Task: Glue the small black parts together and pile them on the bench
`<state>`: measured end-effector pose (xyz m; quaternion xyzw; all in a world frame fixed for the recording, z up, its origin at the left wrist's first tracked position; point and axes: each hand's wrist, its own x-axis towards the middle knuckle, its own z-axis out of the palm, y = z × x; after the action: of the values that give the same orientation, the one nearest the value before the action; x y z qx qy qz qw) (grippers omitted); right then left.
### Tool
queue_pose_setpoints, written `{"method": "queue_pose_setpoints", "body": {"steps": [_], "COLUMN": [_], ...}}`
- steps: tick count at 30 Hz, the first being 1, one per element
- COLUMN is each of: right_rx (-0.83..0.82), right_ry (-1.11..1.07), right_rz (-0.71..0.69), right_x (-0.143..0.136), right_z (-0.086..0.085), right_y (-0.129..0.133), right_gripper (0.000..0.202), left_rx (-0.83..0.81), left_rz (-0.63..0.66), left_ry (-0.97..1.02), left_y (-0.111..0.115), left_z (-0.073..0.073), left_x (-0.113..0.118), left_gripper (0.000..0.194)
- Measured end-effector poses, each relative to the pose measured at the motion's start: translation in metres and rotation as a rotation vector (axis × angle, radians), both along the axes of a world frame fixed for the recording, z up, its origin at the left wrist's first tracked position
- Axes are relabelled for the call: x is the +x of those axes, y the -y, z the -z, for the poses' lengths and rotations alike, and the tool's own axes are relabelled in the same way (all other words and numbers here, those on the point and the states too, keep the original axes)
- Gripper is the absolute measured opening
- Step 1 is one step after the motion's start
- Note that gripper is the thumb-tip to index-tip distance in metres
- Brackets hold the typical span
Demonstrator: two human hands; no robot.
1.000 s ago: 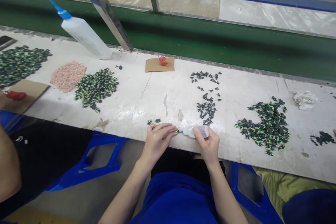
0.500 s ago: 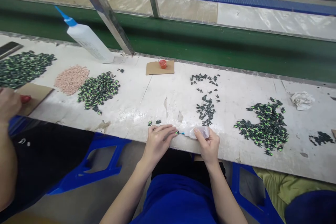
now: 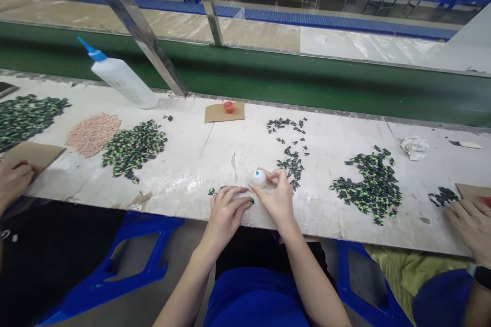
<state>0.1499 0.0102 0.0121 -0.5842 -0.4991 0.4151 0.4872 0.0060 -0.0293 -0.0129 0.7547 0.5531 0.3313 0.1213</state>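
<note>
One small bottle [image 3: 260,180], clamped in the right hand [image 3: 278,196] over the table's [image 3: 326,138] near side, shows almost end-on: long axis foreshortened, blue tip [image 3: 258,172] facing up toward the camera. The left hand [image 3: 226,209], apart from the right, pinches a black-green piece [image 3: 251,201] nearer than the bottle.

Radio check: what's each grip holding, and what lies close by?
Left grip: pinching small green-and-black piece. Right grip: holding blue-tipped bottle. Loose dark pieces lie just beyond right grip.
</note>
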Motion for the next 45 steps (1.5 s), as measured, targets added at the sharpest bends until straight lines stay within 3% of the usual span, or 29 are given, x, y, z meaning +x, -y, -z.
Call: {"method": "queue_pose_setpoints", "body": {"steps": [3, 6, 9, 11, 13, 20, 26, 32, 36, 45], "right_rx": [-0.058, -0.026, 0.041, 0.025, -0.023, 0.006, 0.173, 0.099, 0.150, 0.198], "right_ry": [0.045, 0.142, 0.322, 0.476, 0.610, 0.745, 0.559, 0.058, 0.062, 0.093], "right_rz": [-0.057, -0.072, 0.073, 0.221, 0.281, 0.217, 0.274, -0.036, -0.140, -0.116], "right_x": [-0.002, 0.013, 0.044, 0.064, 0.078, 0.073, 0.068, 0.051, 0.043, 0.044], "right_z": [0.005, 0.002, -0.004, -0.007, -0.006, 0.014, 0.016, -0.019, -0.028, -0.026], "right_y": [0.001, 0.010, 0.022, 0.025, 0.026, 0.019, 0.022, 0.045, 0.055, 0.052], "right_gripper": [0.046, 0.039, 0.029, 0.021, 0.022, 0.025, 0.028, 0.019, 0.024, 0.017], "left_rx": [0.037, 0.052, 0.037, 0.022, 0.017, 0.047, -0.037, -0.054, -0.062, -0.115], "left_rz": [0.027, 0.022, 0.013, 0.021, 0.040, 0.051, 0.011, 0.034, 0.053, 0.084], "left_ry": [0.014, 0.090, 0.217, 0.301, 0.362, 0.448, 0.518, 0.505, 0.475, 0.521], "left_y": [0.001, 0.003, 0.004, 0.005, 0.006, 0.005, 0.008, 0.008, 0.006, 0.006], "left_z": [0.002, 0.001, -0.007, -0.014, -0.022, -0.033, -0.037, -0.044, -0.047, -0.048], "left_x": [-0.001, -0.003, -0.003, 0.000, 0.004, 0.021, 0.036, 0.043, 0.043, 0.039], "left_gripper": [0.018, 0.018, 0.017, 0.015, 0.014, 0.013, 0.013, 0.014, 0.014, 0.013]}}
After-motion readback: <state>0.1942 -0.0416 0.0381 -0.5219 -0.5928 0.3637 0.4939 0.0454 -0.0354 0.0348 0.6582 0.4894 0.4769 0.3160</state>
